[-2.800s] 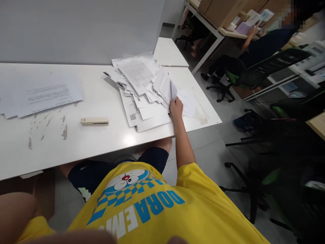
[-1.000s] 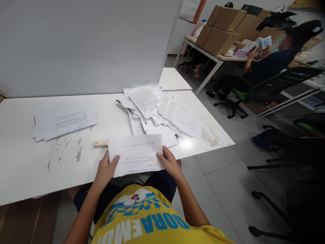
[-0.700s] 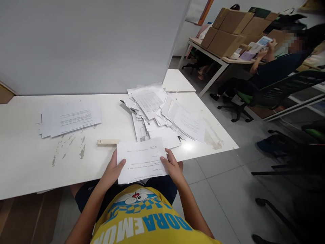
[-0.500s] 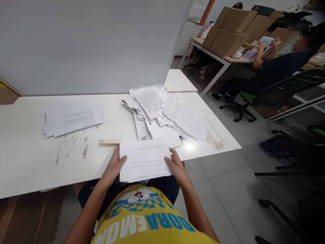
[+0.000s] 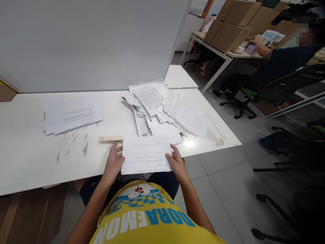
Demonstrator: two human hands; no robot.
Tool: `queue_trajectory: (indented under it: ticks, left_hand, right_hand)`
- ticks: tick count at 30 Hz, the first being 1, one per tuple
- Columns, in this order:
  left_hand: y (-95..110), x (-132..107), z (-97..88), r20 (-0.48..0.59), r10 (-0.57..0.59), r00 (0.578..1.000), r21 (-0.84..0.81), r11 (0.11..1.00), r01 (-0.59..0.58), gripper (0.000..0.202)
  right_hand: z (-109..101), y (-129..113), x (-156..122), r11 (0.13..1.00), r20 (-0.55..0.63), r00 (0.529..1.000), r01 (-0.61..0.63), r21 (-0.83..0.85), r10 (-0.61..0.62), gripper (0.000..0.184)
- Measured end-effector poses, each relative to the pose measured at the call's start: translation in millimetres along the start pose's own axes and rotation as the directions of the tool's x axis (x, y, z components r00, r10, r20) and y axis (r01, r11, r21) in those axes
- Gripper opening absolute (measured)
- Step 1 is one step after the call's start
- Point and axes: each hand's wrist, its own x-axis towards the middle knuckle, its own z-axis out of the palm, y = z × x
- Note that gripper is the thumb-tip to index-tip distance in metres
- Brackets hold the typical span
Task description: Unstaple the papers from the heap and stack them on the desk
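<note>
I hold a printed white sheet (image 5: 146, 154) flat over the near edge of the white table (image 5: 30, 159). My left hand (image 5: 113, 163) grips its left edge and my right hand (image 5: 176, 163) grips its right edge, thumbs on top. A beige stapler (image 5: 111, 139) lies just beyond my left hand. A messy heap of papers (image 5: 162, 108) spreads behind the sheet. A tidier stack of papers (image 5: 72, 115) lies at the left.
A grey partition (image 5: 88, 44) stands along the table's far side. A person in dark clothes sits on a green chair (image 5: 279, 84) at the right, hand on a desk with cardboard boxes (image 5: 233, 23). Dark chair bases (image 5: 279, 210) stand on the floor.
My right hand pulled a sheet out of the heap, my left hand joined it, and both now hold it at the table's near edge. The view has shifted slightly.
</note>
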Motion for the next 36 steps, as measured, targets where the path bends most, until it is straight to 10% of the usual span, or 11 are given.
queue_trajectory:
  ticks: [13,21,30,36]
  left_hand:
    - [-8.5,-10.4,-23.2,-0.118,0.271,0.955,0.241,0.941,-0.237,0.056]
    - [7.9,10.9,-32.7,0.113,0.655,0.747,0.593,0.559,-0.58,0.043]
    - [4.7,38.4,-32.4,0.354,0.592,0.724,0.674,0.375,-0.636,0.049]
    - [-4.0,42.0,-40.7,0.461,0.618,0.637,0.776,0.067,-0.627,0.057]
  right_hand:
    - [17.3,5.7,13.1,0.99,0.014,0.998,0.06,-0.131,-0.059,0.063]
    - [22.8,-0.4,7.0,0.976,0.022,0.995,0.1,-0.192,-0.097,0.062]
    - [17.5,-12.3,-4.6,0.951,0.04,0.998,0.067,-0.302,-0.058,0.065]
    - [29.0,-7.1,3.4,0.952,0.067,0.991,0.127,-0.279,-0.113,0.061]
